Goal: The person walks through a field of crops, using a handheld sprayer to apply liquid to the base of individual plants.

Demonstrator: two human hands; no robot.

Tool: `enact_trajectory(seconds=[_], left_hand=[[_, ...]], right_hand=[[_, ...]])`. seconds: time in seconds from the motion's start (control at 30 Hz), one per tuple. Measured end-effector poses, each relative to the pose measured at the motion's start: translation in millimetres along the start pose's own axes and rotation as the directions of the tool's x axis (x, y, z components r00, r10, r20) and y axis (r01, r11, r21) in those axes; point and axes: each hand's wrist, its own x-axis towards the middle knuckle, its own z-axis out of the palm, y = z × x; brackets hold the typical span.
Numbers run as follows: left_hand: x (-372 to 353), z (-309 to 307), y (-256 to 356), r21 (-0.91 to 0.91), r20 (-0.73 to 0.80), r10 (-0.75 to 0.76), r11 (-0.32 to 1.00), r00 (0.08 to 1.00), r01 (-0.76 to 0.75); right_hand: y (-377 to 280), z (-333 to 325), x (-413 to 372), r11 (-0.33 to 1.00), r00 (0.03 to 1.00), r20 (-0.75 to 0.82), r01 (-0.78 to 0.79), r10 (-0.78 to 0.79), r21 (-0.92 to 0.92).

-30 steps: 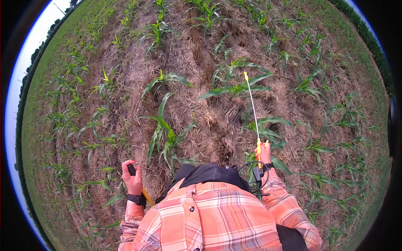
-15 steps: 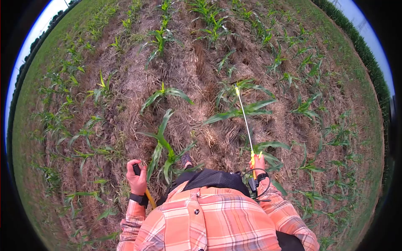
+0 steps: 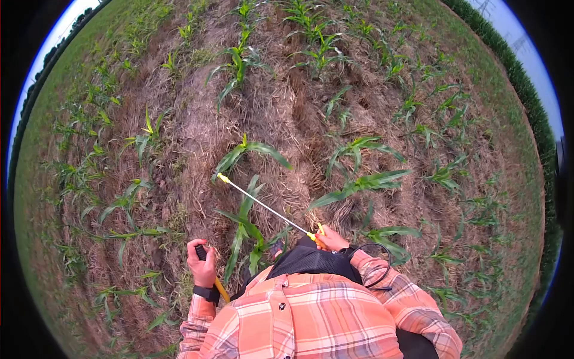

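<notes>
My right hand (image 3: pixel 332 239) is closed around the yellow handle of a spray wand (image 3: pixel 266 207), near the front of my body. The wand's thin pale tube points up and to the left. Its yellow nozzle (image 3: pixel 223 178) is just beside a young corn plant (image 3: pixel 245 146). A black hose (image 3: pixel 382 251) loops by my right wrist. My left hand (image 3: pixel 202 263) is wrapped round the black grip of a yellow lever (image 3: pixel 221 290), low at my left side. The lever's lower end is hidden by my body. Another corn plant (image 3: pixel 248 230) stands between my hands, under the wand.
Rows of young corn plants (image 3: pixel 365 182) grow on both sides and ahead, in soil covered with dry straw (image 3: pixel 293 131). A tall green crop edge (image 3: pixel 514 72) runs along the right. One shoe (image 3: pixel 276 249) shows partly below me.
My right hand has moved left, swinging the wand's nozzle from the corn row on the right to the one on the left. The left hand has dropped slightly; its grip stays.
</notes>
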Motion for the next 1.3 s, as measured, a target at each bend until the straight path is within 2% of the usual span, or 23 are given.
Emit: enact_trajectory(seconds=[0.07, 0.1, 0.13, 0.17, 0.27, 0.37, 0.4, 0.43, 0.5, 0.53, 0.57, 0.7, 0.77, 0.83, 0.9, 1.0, 1.03, 1.13, 1.23, 1.3], left_hand=[[10.8, 5.5, 9.2, -0.028, 0.006, -0.021, 0.999, 1.0, 0.021], [14.2, 7.2, 11.9, -0.056, 0.007, -0.048, 0.997, 0.999, 0.048], [21.2, 6.0, 2.7, 0.04, -0.008, 0.006, 0.999, 1.0, -0.005], [25.1, 4.1, -4.8, 0.044, -0.01, 0.01, 0.999, 1.0, -0.01], [44.8, 19.0, 17.1, 0.019, -0.044, -0.001, 1.0, 0.999, 0.002], [71.8, 32.2, 14.7, 0.091, -0.048, 0.102, 0.991, 0.994, -0.097], [80.7, 44.1, 31.3, 0.083, -0.052, 0.069, 0.994, 0.996, -0.065], [88.5, 53.4, 41.3, 0.082, -0.044, 0.075, 0.994, 0.996, -0.072], [105.8, 72.2, 55.9, 0.01, -0.034, 0.038, 0.999, 0.999, -0.038], [115.6, 78.3, 56.4, 0.085, -0.024, 0.123, 0.989, 0.992, -0.12], [121.1, 83.6, 60.3, 0.084, -0.021, 0.122, 0.989, 0.992, -0.12], [140.8, 100.2, 80.5, 0.058, -0.009, 0.09, 0.994, 0.996, -0.09], [149.1, 108.0, 93.8, 0.074, -0.022, 0.027, 0.997, 0.999, -0.025], [161.1, 114.0, 90.9, 0.105, -0.022, 0.047, 0.993, 0.999, -0.044], [169.9, 117.1, 84.1, 0.14, -0.032, 0.061, 0.989, 0.998, -0.056], [193.3, 129.4, 83.9, 0.153, 0.0, 0.175, 0.973, 0.985, -0.173], [200.9, 131.7, 79.8, 0.149, -0.003, 0.168, 0.975, 0.986, -0.166], [233.3, 143.6, 74.3, 0.079, -0.002, 0.027, 0.996, 1.0, -0.027], [277.9, 158.9, 67.5, 0.056, 0.01, 0.067, 0.996, 0.998, -0.067], [310.2, 163.9, 61.8, 0.005, 0.033, 0.04, 0.999, 0.999, -0.04]], right_hand=[[-3.0, -4.9, 13.8, 1.0, 0.999, 0.035, 0.023, -0.022, -0.005], [2.2, -5.8, 23.3, 0.995, 0.993, 0.078, 0.095, -0.094, -0.008], [1.0, -8.3, 30.8, 0.986, 0.979, 0.122, 0.168, -0.166, -0.007], [0.0, -11.8, 38.5, 0.985, 0.977, 0.124, 0.174, -0.172, -0.004], [-15.0, -32.2, 61.5, 0.987, 0.988, 0.047, 0.147, -0.144, -0.071], [-28.3, -56.3, 82.5, 0.969, 1.0, 0.001, 0.025, -0.027, 0.248], [-30.2, -66.4, 90.3, 0.969, 0.994, -0.07, 0.098, -0.084, 0.227], [-29.8, -79.5, 94.1, 0.967, 0.993, -0.078, 0.102, -0.086, 0.233], [-36.8, -109.2, 103.6, 0.974, 0.981, -0.188, 0.08, -0.039, 0.214], [-47.3, -125.0, 99.2, 0.976, 0.981, -0.194, 0.043, -0.001, 0.212], [-46.5, -136.7, 101.6, 0.98, 0.966, -0.259, 0.054, -0.002, 0.193], [-46.8, -181.6, 101.6, 0.93, 0.906, -0.419, 0.106, 0.055, 0.352], [-38.9, -200.3, 105.3, 0.885, 0.873, -0.481, 0.161, 0.079, 0.436], [-37.4, -216.2, 106.1, 0.846, 0.83, -0.546, 0.212, 0.108, 0.489], [-37.4, -231.0, 105.8, 0.827, 0.793, -0.59, 0.222, 0.155, 0.516], [-36.6, -251.8, 111.4, 0.781, 0.774, -0.607, 0.261, 0.181, 0.567], [-40.8, -255.4, 113.3, 0.787, 0.739, -0.644, 0.272, 0.198, 0.554], [-52.6, -268.6, 130.8, 0.793, 0.697, -0.68, 0.272, 0.229, 0.546], [-70.7, -275.5, 161.8, 0.812, 0.682, -0.698, 0.269, 0.218, 0.517], [-88.2, -274.2, 185.3, 0.827, 0.702, -0.682, 0.248, 0.205, 0.505]])
